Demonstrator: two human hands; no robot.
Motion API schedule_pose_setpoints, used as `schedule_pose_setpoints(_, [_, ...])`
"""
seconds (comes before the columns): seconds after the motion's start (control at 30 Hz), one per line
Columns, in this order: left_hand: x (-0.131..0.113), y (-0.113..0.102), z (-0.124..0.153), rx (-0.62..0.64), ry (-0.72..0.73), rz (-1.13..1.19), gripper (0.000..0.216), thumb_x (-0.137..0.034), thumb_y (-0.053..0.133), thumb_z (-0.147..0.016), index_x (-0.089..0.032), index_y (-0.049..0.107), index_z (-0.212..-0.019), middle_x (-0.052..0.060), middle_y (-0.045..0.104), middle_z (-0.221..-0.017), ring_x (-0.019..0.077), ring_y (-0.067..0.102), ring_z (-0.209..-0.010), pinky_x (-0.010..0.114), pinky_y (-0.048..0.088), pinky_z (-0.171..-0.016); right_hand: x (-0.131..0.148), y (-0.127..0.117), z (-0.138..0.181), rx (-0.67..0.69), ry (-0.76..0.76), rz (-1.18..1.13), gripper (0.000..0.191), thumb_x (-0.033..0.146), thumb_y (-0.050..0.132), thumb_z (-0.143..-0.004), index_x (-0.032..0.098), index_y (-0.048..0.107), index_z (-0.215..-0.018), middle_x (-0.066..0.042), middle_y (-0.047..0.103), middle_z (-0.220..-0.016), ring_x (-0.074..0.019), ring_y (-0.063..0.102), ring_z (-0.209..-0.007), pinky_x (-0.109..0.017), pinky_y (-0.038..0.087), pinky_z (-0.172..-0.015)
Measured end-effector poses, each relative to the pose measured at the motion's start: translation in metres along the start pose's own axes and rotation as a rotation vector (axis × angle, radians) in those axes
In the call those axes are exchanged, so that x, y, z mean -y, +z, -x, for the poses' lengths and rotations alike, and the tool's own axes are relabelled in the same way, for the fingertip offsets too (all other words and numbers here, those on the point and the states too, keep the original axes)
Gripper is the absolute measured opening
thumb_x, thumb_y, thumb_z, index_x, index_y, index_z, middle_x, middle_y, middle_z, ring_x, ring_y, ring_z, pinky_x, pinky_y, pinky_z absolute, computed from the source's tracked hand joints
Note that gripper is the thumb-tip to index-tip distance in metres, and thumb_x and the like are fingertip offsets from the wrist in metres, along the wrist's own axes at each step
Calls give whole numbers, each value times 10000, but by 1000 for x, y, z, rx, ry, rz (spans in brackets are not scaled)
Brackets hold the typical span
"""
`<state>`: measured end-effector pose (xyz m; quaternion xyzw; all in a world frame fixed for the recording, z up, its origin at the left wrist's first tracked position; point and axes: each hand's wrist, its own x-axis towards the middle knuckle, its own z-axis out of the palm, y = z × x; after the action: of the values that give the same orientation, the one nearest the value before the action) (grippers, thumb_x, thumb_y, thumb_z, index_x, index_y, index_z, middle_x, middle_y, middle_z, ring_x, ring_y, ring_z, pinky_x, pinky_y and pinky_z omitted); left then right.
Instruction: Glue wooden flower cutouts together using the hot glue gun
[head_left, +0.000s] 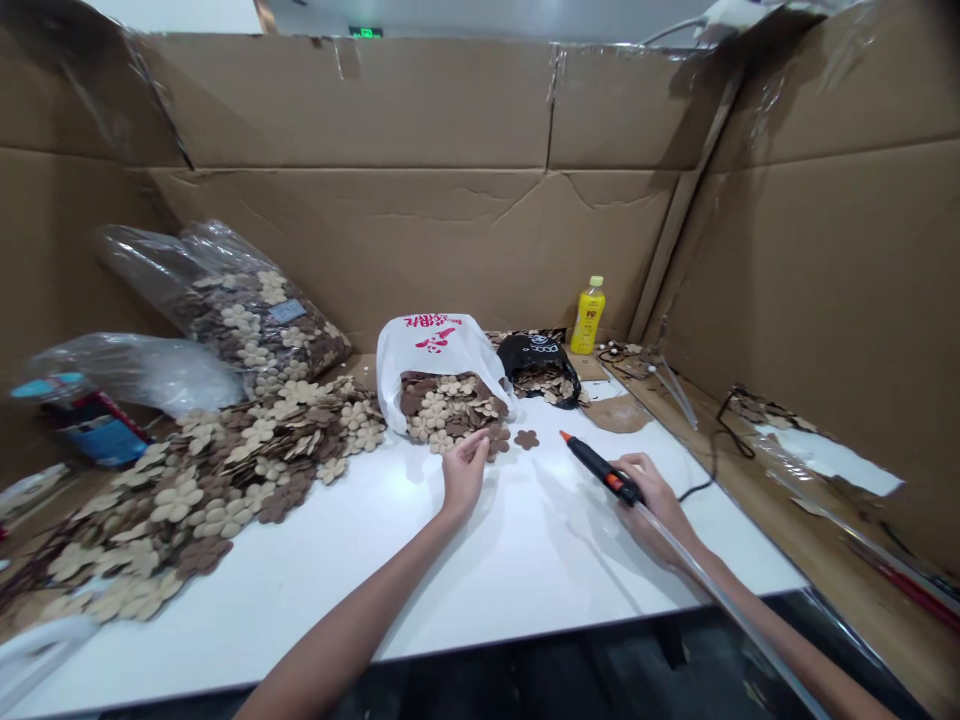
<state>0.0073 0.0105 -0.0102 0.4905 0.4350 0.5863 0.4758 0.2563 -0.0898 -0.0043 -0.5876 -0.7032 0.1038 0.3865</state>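
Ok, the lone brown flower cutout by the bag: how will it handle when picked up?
Likely light and stiff: the brown flower cutout looks thin, maybe wood or card, and lies flat on the white table. It shouldn't roll, but may slide before it can be pinched up.

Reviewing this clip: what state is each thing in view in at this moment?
Left hand: at the cutout pile's edge, fingertips on it
Right hand: gripping the hot glue gun
Hot glue gun: held, nozzle pointing forward
White plastic bag: open, flower cutouts spilling out
Brown flower cutout: flat on the table, apart
Yellow bottle: upright, capped
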Motion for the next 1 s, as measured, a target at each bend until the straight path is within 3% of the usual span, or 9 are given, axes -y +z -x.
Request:
schedule_pose_setpoints(0.2, [1,0,-2,-6,-25,6,350,-334,649,-665,-115,662,-938,109,690,-903,206,640,-754,328,513,-668,-64,-54,24,-12,126,428,364,185,458,-666,162,545,-1018,-110,398,-1055,-209,540,-845,-328,441,-756])
schedule_pose_setpoints(0.4, [-5,0,-1,-9,-48,20,354,-335,652,-648,-103,645,-915,95,691,-792,197,635,-721,315,502,-668,-110,-71,31,-4,178,596,459,94,427,-616,122,532,-1062,-96,388,-1015,-196,535,-868,-310,435,-805])
schedule_pose_setpoints(0.57, [-5,0,0,0,-43,18,320,-322,644,-651,-110,650,-892,100,689,-811,186,632,-707,299,493,-654,-117,-78,33,48,192,683,483,55,428,-612,131,550,-1073,-105,428,-999,-206,546,-851,-326,439,-777])
schedule_pose_setpoints(0.7, [-6,2,1,13,-27,7,297,-315,629,-666,-119,653,-887,96,690,-797,188,634,-706,296,491,-647,-90,-85,8,90,196,802,465,2,416,-586,160,610,-979,-129,532,-885,-254,553,-822,-373,424,-727])
schedule_pose_setpoints(0.8, [-7,3,3,36,-22,6,284,-314,628,-667,-125,657,-877,105,689,-836,202,638,-748,303,495,-659,-51,-70,-34,125,32,651,501,3,388,-624,142,586,-1063,-138,584,-927,-250,542,-905,-351,411,-794])
schedule_pose_setpoints(0.9, [-7,2,5,42,-26,3,271,-317,633,-663,-130,661,-857,107,690,-849,203,639,-747,301,496,-655,-15,-25,-87,328,-88,394,483,6,392,-656,142,584,-1078,-101,600,-1033,-190,547,-954,-280,399,-848])
schedule_pose_setpoints(1.0, [-6,0,6,29,-35,8,262,-315,643,-655,-135,662,-843,104,693,-831,201,640,-733,299,497,-645,2,32,-133,362,72,383,424,42,444,-712,131,565,-1108,-92,575,-1127,-164,523,-1018,-211,377,-861])
